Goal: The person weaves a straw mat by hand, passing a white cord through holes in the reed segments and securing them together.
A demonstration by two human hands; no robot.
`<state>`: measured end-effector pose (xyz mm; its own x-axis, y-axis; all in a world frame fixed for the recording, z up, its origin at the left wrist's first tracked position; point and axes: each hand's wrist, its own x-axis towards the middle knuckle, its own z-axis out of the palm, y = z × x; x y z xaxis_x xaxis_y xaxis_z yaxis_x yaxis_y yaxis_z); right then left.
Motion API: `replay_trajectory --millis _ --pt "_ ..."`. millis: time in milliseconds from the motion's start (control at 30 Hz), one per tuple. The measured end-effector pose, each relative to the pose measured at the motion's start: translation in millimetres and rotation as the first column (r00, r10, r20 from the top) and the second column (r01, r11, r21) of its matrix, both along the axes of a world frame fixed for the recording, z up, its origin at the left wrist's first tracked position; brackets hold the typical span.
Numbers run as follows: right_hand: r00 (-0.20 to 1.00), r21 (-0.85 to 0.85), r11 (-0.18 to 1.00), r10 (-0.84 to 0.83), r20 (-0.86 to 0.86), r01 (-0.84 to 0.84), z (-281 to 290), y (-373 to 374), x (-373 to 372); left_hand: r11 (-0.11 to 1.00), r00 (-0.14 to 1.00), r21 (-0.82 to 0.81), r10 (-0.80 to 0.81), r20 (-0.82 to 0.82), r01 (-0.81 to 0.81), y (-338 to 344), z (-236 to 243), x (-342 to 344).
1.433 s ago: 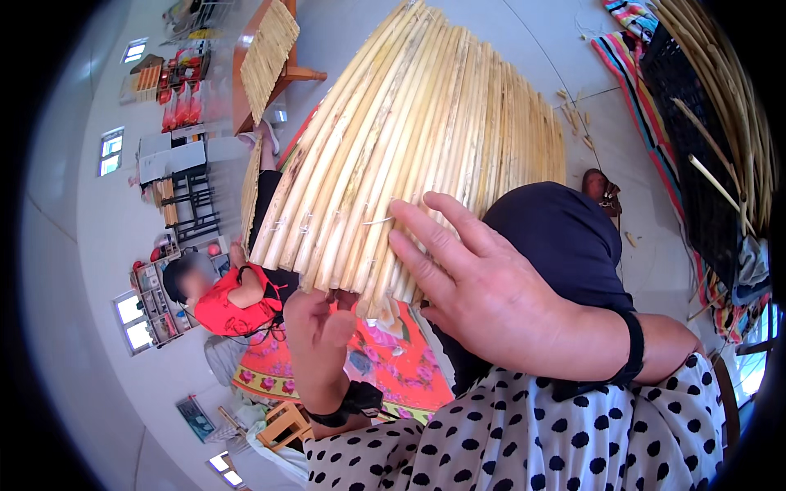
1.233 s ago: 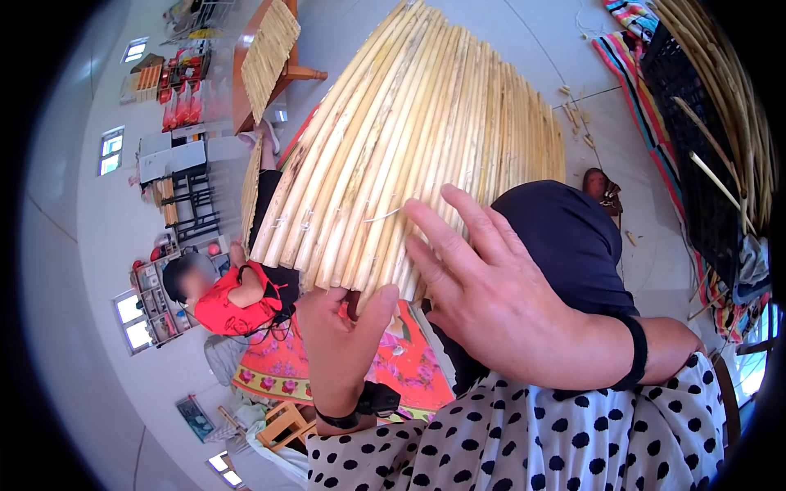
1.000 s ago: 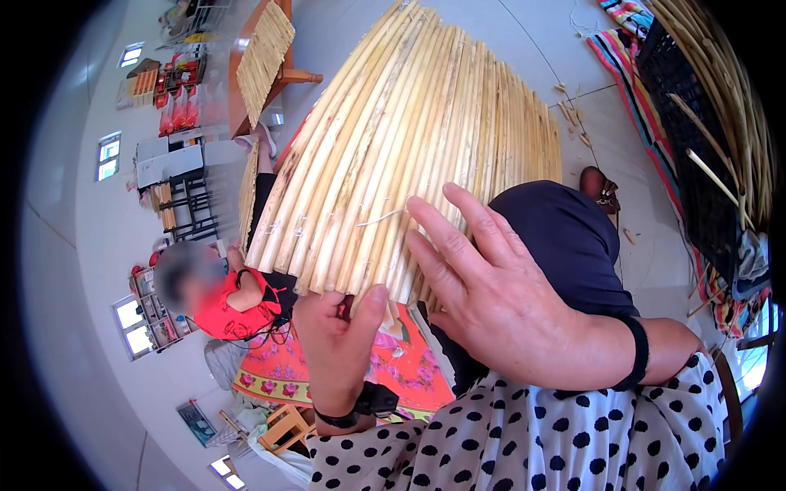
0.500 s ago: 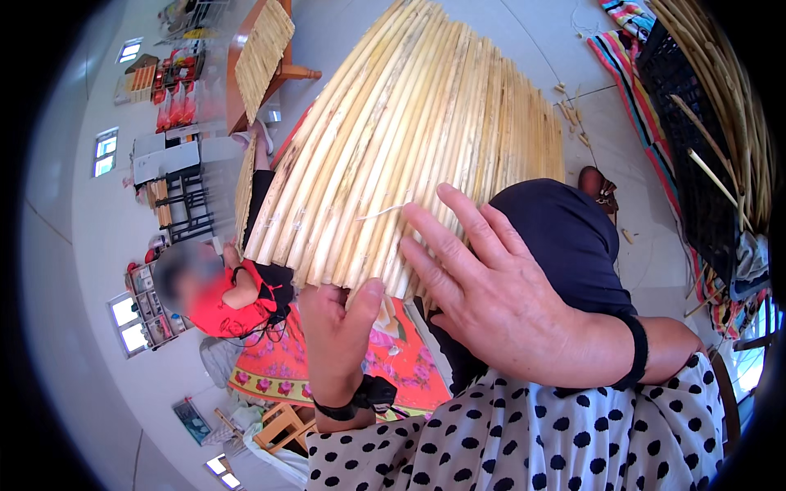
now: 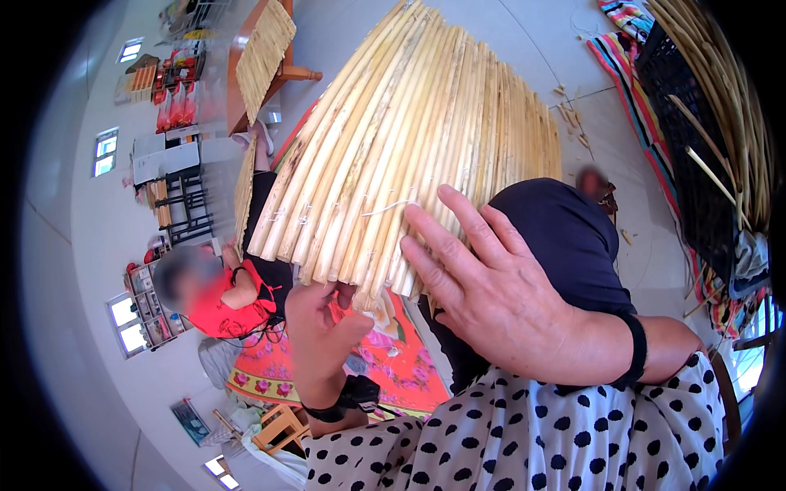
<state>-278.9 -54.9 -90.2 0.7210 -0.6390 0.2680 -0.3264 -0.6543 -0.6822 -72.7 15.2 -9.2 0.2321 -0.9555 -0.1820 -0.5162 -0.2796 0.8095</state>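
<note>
A mat of pale stalks laid side by side (image 5: 417, 123) slopes across my lap. My right hand (image 5: 499, 290) lies flat on it, fingers spread, near the right part of its close edge. Next to the index fingertip a short white string end (image 5: 389, 208) sticks up from the stalks. My left hand (image 5: 321, 331) is at the mat's uneven near edge. Its fingers reach under the stalk ends, partly hidden, and its thumb stands apart from them. Small white stitches (image 5: 286, 218) cross the stalks at the left.
To the right, a dark crate (image 5: 684, 123) of long stalks stands on a striped cloth (image 5: 634, 106). Stalk offcuts (image 5: 573, 119) litter the tiled floor. At the left sits a person in red (image 5: 229, 299), near a flowered red cloth (image 5: 393, 360). Another stalk panel (image 5: 264, 57) leans on a wooden table.
My left thumb has come off the mat's near edge and dropped lower, the hand shifting slightly left and down. The mat has tilted a little. My right hand stays almost still.
</note>
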Motion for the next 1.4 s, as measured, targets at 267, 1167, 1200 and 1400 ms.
replay_trajectory --millis 267,1167,1200,1400 --pt "0.997 0.011 0.999 -0.041 0.071 0.040 -3 2 1 0.999 0.996 -0.028 -0.024 0.090 0.026 -4 1 6" --pt "0.998 0.064 0.996 -0.068 0.001 0.068 -3 1 16 0.988 0.997 0.130 0.078 0.027 -0.081 3 13 0" --pt "0.998 0.074 0.995 -0.063 0.003 0.062 -3 1 15 0.988 0.996 0.125 0.092 0.007 -0.092 3 12 -1" --pt "0.997 0.092 0.993 -0.069 0.022 0.067 -5 -1 13 0.975 0.988 0.172 0.150 -0.023 -0.144 4 11 1"
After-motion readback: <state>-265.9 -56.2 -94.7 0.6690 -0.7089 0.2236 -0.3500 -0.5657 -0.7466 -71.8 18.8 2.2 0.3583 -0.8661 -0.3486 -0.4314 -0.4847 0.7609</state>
